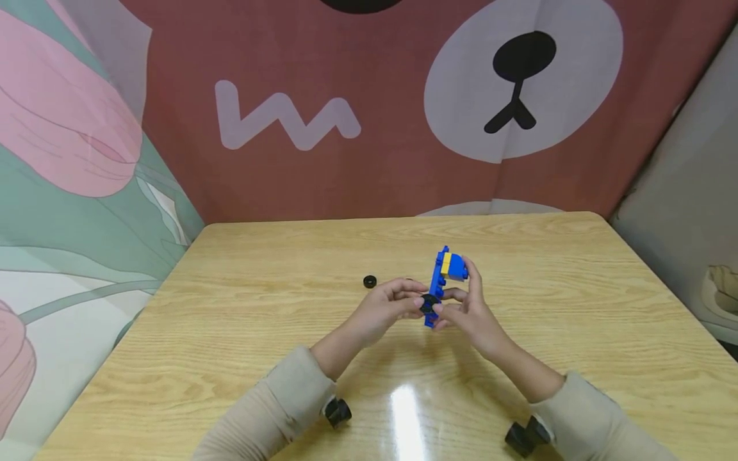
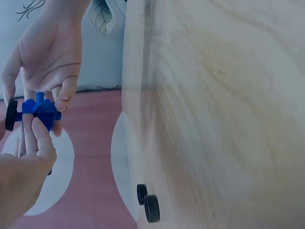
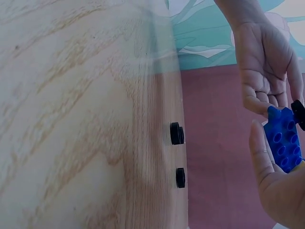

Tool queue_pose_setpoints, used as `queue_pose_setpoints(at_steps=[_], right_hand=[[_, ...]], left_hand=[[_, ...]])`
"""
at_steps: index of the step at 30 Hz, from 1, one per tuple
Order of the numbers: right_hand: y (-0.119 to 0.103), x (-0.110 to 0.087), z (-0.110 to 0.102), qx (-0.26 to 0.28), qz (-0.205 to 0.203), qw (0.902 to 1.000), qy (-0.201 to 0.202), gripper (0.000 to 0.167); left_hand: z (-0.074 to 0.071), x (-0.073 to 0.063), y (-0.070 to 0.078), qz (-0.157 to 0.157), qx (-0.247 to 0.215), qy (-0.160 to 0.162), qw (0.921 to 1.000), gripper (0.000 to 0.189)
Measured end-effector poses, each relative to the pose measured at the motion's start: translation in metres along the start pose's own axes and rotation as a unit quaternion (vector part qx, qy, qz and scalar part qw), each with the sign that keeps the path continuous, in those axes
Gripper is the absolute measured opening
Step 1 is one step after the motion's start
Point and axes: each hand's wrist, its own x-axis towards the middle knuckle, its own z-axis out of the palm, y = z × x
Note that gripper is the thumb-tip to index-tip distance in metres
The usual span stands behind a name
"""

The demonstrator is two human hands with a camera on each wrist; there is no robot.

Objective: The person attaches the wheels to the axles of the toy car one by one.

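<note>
A blue toy-brick car base (image 1: 436,282) is held up above the table, tilted lengthwise. It carries a yellow brick (image 1: 446,264) and a rounded blue brick (image 1: 458,267) near its far end. A black toy wheel (image 1: 429,303) sits at the side of its near end. With thumb and fingers, my left hand (image 1: 389,306) pinches that wheel. My right hand (image 1: 469,317) grips the base from the right, its thumb at the wheel's edge. Rows of studs show on the base (image 3: 285,138) in the right wrist view.
A loose black wheel (image 1: 369,281) lies on the wooden table (image 1: 259,294), left of the hands. The left wrist view shows two loose wheels, one larger wheel (image 2: 152,208) beside another wheel (image 2: 141,194). A printed cloth (image 1: 288,179) hangs behind the table's far edge.
</note>
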Motion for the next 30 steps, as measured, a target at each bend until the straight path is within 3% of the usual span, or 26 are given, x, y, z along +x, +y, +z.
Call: queue_pose_setpoints(at_steps=[4,13,30], right_hand=[[-0.0002,0.0004,0.0006,0.000,0.006,1.0000,0.006,0.084],[0.0013,0.0005,0.0018,0.007,0.011,0.9999,0.009,0.085],[0.0012,0.0002,0.0008,-0.001,-0.017,0.9998,-0.007,0.087]], left_hand=[[0.0017,-0.0008,0.0001,-0.010,-0.036,0.009,0.9992,0.032],[0.0006,-0.0003,-0.0039,-0.009,-0.060,0.006,0.9981,0.032],[0.0020,0.0003,-0.0068,0.007,-0.028,0.020,0.9994,0.030]])
